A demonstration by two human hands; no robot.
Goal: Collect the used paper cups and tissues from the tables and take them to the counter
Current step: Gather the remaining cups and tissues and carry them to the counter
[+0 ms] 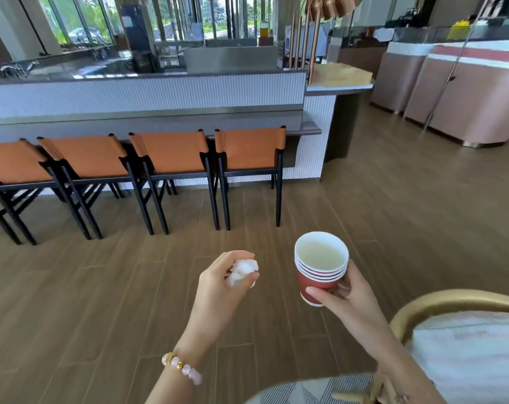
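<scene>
My right hand (345, 298) grips a stack of several red paper cups (320, 268) with white rims, held upright over the wooden floor; the top cup looks empty. To its left, my left hand (221, 284) holds crumpled white tissue (243, 271) between curled fingers and thumb. A bead bracelet circles the left wrist. The long white counter (160, 91) with a grey top runs across the room ahead, some way beyond both hands.
Several orange-backed black-framed chairs (171, 158) line the counter's lower ledge. A rounded rattan chair with a pale cushion (466, 342) sits at the lower right beside my right arm. Pink curved cabinets (463, 94) stand at the far right. Wooden floor lies between me and the counter.
</scene>
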